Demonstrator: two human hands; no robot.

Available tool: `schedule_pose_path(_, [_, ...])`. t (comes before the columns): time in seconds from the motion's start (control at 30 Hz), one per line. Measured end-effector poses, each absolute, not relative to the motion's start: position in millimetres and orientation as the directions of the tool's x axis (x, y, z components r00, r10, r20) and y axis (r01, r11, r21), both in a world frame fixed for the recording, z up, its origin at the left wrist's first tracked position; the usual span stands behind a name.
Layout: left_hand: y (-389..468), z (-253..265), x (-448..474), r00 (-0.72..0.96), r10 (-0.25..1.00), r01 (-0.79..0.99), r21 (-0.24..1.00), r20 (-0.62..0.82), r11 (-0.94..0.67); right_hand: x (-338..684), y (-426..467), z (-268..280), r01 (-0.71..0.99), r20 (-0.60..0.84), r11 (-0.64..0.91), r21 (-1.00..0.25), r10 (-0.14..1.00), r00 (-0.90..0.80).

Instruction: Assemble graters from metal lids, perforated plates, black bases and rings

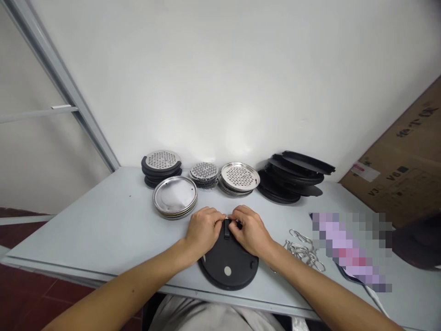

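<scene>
A round black disc (237,271) lies on the table in front of me, near its edge. A pale dot and a small knob show on its face. At its far rim is a short black tab (226,230). My left hand (205,230) and my right hand (250,227) meet there, both closed, with fingertips pinched together. A bit of shiny metal wire (227,218) shows between the fingertips; the fingers hide most of it. To the right of my right forearm lies a loose pile of wire loops (303,253).
Farther back stand black discs topped by a perforated plate (163,159), plain metal discs (175,195), small perforated plates (204,171), larger perforated plates (240,176) and black trays (292,179). On the right are a pixelated flat object (347,253) and a cardboard box (399,170). A wall rises behind.
</scene>
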State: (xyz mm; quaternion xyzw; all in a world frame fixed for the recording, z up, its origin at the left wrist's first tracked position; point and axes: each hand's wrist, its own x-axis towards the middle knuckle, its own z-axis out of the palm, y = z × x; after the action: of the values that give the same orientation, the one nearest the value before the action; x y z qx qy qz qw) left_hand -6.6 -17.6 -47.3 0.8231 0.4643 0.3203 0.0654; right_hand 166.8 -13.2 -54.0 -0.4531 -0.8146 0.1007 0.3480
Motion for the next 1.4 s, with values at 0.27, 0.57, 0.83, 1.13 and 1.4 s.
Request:
schedule_pose_path(0.27, [-16.7, -48.4, -7.9, 0.387, 0.792, 0.706, 0.401, 0.472, -0.584, 168.2, -13.9, -52.9, 0.637, 0.485, 0.603, -0.481, 0.788, -0.379])
schedule_pose_path(0.57, [-14.6, -50.2, -5.7, 0.437, 0.747, 0.710, 0.317, 0.501, -0.629, 166.7, -14.8, -51.3, 0.652, 0.480, 0.598, -0.467, 0.790, -0.381])
schedule_pose_path(0.83, [-15.9, -43.6, -6.7, 0.502, 0.728, 0.687, 0.296, 0.466, -0.663, 165.3, -16.3, -51.6, 0.672, 0.482, 0.586, -0.453, 0.795, -0.368])
schedule_pose_path(1.13, [-16.3, -39.9, -7.3, 0.525, 0.720, 0.674, 0.295, 0.453, -0.677, 163.7, -16.0, -50.6, 0.676, 0.468, 0.571, -0.466, 0.808, -0.358])
schedule_pose_path(1.4, [-11.6, -43.4, -6.2, 0.568, 0.705, 0.633, 0.322, 0.424, -0.704, 163.6, -15.3, -53.8, 0.729, 0.478, 0.510, -0.456, 0.832, -0.283])
